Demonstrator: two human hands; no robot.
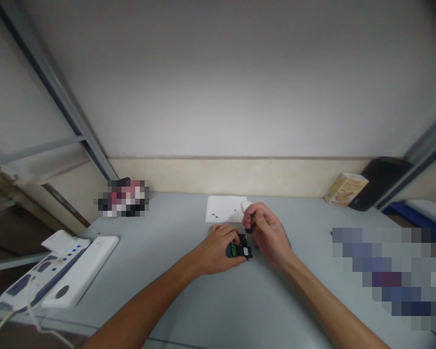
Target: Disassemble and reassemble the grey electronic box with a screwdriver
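Observation:
My left hand (pixel 220 247) is closed around a small black device (pixel 245 251) with an exposed green circuit board (pixel 233 249), steadying it on the table. Fingers curled, my right hand (pixel 267 228) grips a screwdriver (pixel 253 221) by its black and yellow handle, just above and to the right of the device. The screwdriver's tip is too small to make out, so I cannot tell if it touches the device. Behind both hands lies a white sheet of paper (pixel 223 208) with a few tiny dark pieces (pixel 214 214) on it. A short white object shows beside my right fingers.
A white power strip (pixel 45 271) and a long white box-like item (pixel 90 271) lie at the left, with cables. At the back right, a yellow box (pixel 345 189) leans near a black object (pixel 381 182). A wall closes the table's back; blurred patches cover both sides.

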